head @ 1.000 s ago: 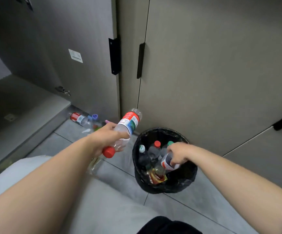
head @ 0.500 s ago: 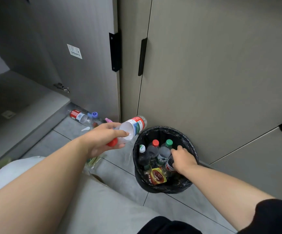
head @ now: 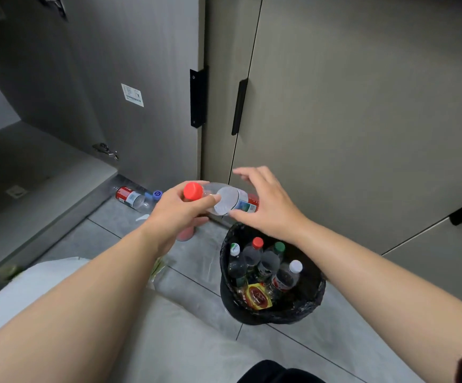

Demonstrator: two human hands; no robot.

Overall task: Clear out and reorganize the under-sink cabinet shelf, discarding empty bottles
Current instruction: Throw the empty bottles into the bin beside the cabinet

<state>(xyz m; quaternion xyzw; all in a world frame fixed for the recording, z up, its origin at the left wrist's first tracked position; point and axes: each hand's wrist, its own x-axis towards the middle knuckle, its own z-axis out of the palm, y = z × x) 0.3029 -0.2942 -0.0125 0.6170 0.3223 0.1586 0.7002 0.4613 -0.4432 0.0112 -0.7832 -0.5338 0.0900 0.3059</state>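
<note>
Left hand (head: 180, 214) grips the neck end of a clear plastic bottle with a red cap and red-and-white label (head: 225, 201), holding it roughly level in the air. Right hand (head: 268, 208) is released, fingers spread at the label end; whether its thumb touches cannot be told. That bottle hangs just past the far-left rim of a round black bag-lined bin (head: 316, 298) packed with upright capped bottles. Closed grey cabinet doors (head: 348, 120) stand near the bin. Bare grey floor tile (head: 196, 272) lies open between the bin and the grey cabinet shelf (head: 58, 183), at whose front edge another red-labelled bottle (head: 130, 196) lies.
</note>
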